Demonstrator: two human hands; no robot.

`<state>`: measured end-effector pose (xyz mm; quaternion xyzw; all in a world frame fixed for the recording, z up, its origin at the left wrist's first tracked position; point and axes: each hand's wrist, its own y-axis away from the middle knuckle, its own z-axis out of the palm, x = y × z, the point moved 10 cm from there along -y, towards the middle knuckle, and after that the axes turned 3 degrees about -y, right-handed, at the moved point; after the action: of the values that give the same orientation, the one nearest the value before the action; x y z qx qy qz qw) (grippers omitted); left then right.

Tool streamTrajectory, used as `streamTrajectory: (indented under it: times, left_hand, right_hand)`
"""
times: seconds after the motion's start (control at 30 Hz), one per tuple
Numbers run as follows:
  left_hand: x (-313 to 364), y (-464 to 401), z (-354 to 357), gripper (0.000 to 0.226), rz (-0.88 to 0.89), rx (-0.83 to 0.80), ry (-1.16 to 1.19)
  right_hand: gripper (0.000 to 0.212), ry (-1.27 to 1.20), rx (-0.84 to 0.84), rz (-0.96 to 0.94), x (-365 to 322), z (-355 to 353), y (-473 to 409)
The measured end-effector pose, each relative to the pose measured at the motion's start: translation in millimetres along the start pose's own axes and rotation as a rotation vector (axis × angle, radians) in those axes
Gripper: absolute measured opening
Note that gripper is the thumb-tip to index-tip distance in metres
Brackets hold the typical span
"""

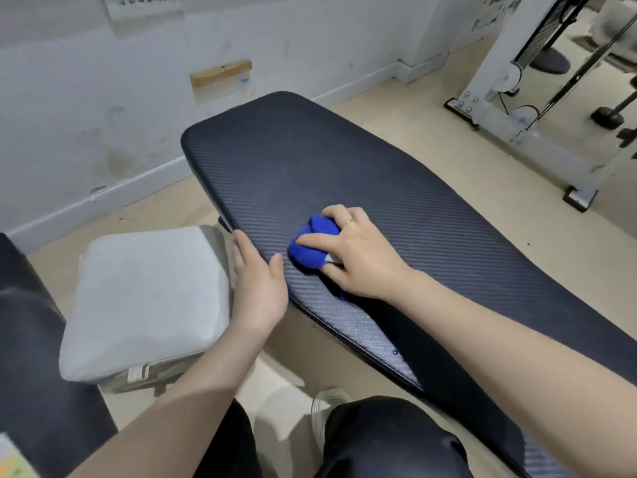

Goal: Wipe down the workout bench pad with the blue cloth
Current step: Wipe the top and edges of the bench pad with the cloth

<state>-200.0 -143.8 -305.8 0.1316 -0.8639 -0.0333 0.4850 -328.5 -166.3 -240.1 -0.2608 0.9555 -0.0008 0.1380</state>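
The workout bench pad (344, 167) is long, dark and carbon-weave textured, running from the upper left toward the lower right. A bunched blue cloth (312, 246) lies on the pad near its left edge. My right hand (358, 257) grips the cloth from the right, fingers curled over it, and presses it onto the pad. My left hand (256, 288) rests on the pad's left edge with straight fingers, thumb on top of the surface.
A grey cushion (144, 298) sits on a box to the left of the bench. A white cable machine frame (517, 108) stands at the upper right. The wall and baseboard run behind. My knees and a shoe show below.
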Motion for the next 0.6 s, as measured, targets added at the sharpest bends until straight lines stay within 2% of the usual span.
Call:
streamTrajectory:
  times: [0.1,0.23,0.27,0.4,0.47,0.53,0.6]
  left_hand:
    - [1,5,2,0.064,0.004,-0.016,0.081]
    - [-2,6,5,0.063,-0.011,-0.011,0.151]
    - [-3,5,5,0.063,-0.011,-0.006,0.152]
    - [-5,5,6,0.063,0.004,-0.007,0.134]
    - [-5,5,6,0.063,0.013,-0.002,0.110]
    - [-3,6,5,0.063,0.023,0.013,0.070]
    - [-4,6,6,0.063,-0.028,0.013,0.005]
  right_hand:
    - [0.041,0.135,-0.020,-0.085,-5,4,12]
    - [0.051,0.123,0.066,0.260,40,-8,-1]
    - [0.051,0.131,0.062,0.262,34,-6,1]
    - [0.039,0.127,-0.040,-0.053,-29,6,37]
    - [0.037,0.120,-0.048,-0.137,-34,8,51]
    - [0.039,0.088,0.009,-0.052,-10,5,43]
    - [0.048,0.056,0.068,0.167,27,-1,24]
